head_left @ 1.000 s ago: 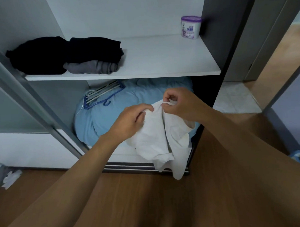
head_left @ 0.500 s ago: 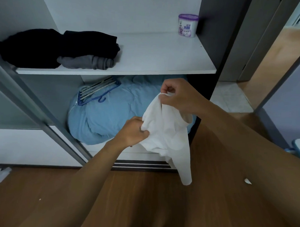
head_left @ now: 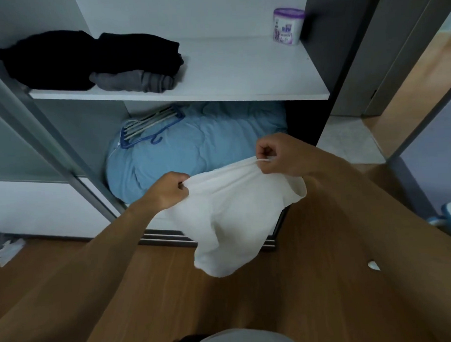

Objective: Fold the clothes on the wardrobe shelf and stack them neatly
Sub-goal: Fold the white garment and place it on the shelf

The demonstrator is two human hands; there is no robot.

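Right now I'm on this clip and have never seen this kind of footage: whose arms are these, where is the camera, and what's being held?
There is no machine here. A camera worn on a person's head looks forward and down, so the two bare arms are that person's own. The left hand and right hand each pinch the top edge of a white garment, which hangs spread between them in front of an open wardrobe. On the white shelf lie folded black clothes, a folded grey garment and a small purple-lidded container. Below sits a blue quilt with hangers on top.

Bare forearms, no sleeves, grey garment (head_left: pixel 240 340)
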